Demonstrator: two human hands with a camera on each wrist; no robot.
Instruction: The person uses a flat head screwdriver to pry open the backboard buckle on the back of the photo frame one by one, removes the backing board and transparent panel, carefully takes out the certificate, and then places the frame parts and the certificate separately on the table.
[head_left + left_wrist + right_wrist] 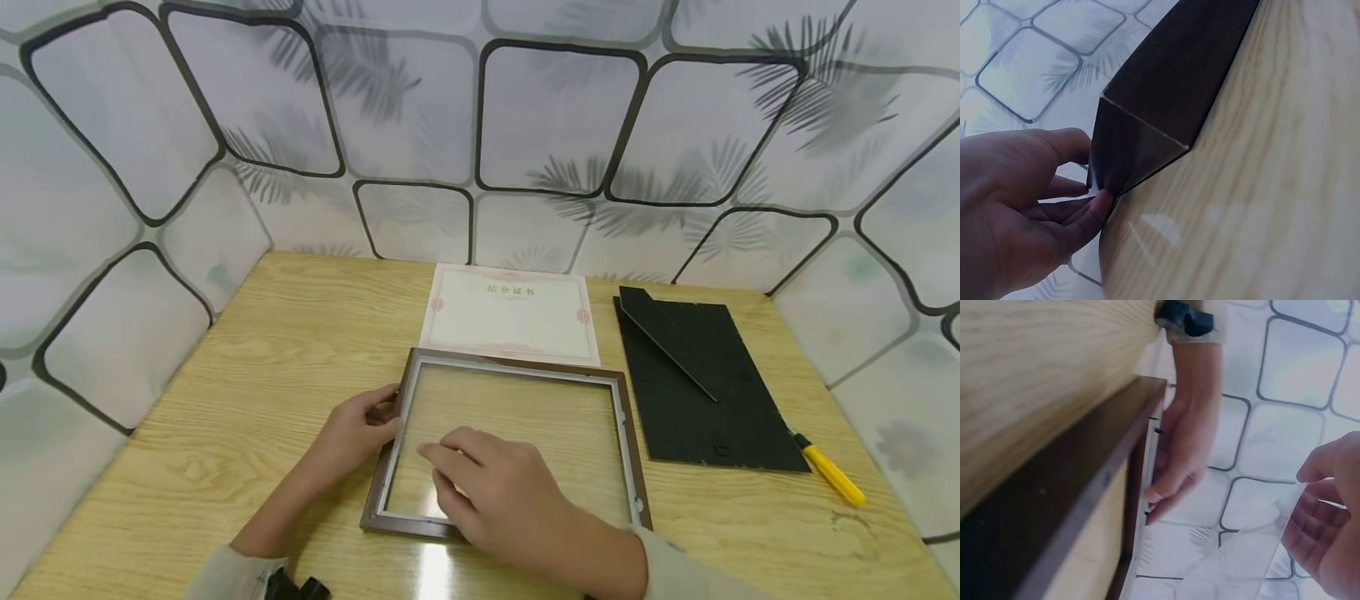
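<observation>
A brown picture frame [408, 525] with a pale inner lip lies on the wooden table. At its left side my left hand [352, 437] grips the edge, thumb and fingers at the outer bar; the left wrist view shows this hand [1016, 206] by a dark mitred corner of the frame [1166, 87]. Over the frame's opening, toward the front, is my right hand [495, 492] with its fingers bent. In the right wrist view that hand [1338, 519] pinches the edge of a see-through sheet [1241, 556], which is barely visible in the head view.
Behind the frame lies a white certificate [510, 321] with a pink border. To the right is a black backing board [750, 425] with its stand leg [663, 337] on top. A yellow-handled tool [832, 475] lies beside the board, its tip hidden. Patterned cloth [555, 117] surrounds the table.
</observation>
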